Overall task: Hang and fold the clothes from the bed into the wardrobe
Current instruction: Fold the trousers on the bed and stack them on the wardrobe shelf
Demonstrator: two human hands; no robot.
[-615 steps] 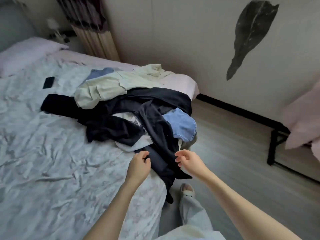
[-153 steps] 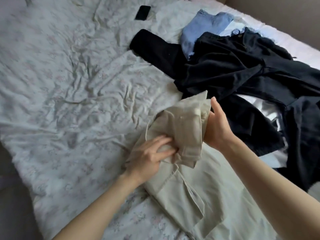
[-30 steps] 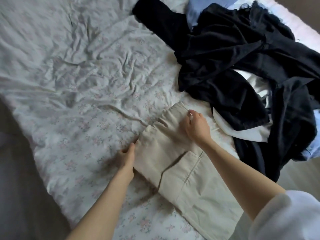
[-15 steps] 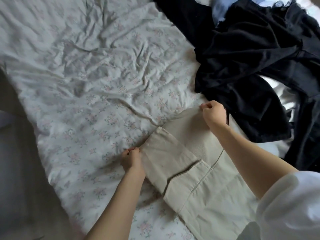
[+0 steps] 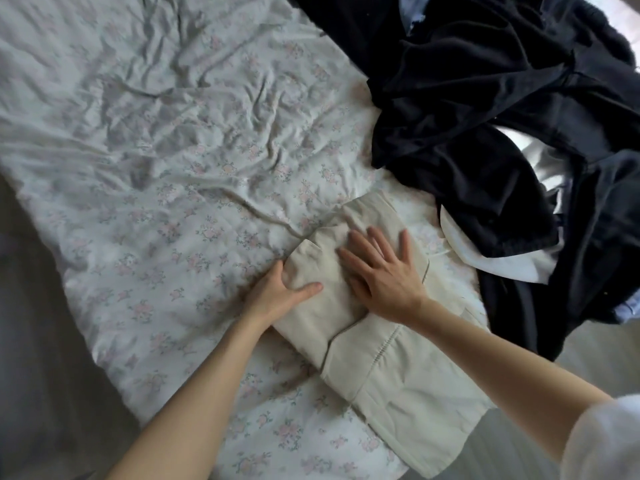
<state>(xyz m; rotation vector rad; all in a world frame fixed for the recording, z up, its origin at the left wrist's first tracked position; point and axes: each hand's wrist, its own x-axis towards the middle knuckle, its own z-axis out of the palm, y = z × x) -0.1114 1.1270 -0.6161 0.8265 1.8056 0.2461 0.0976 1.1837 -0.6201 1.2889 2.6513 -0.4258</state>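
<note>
At lower centre of the frame, the right hand presses flat, fingers spread, on the folded beige garment while the left hand grips its left edge, thumb on top.

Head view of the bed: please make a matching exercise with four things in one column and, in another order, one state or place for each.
Things:
1. beige garment
2. left hand
3. right hand
4. dark clothes pile

States or places:
A. lies flat, fingers spread, on the beige cloth
B. heaped, not folded, at the far right of the bed
C. partly folded, near the bed edge
D. grips the folded edge, thumb on top

Pairs: 1-C, 2-D, 3-A, 4-B
</note>
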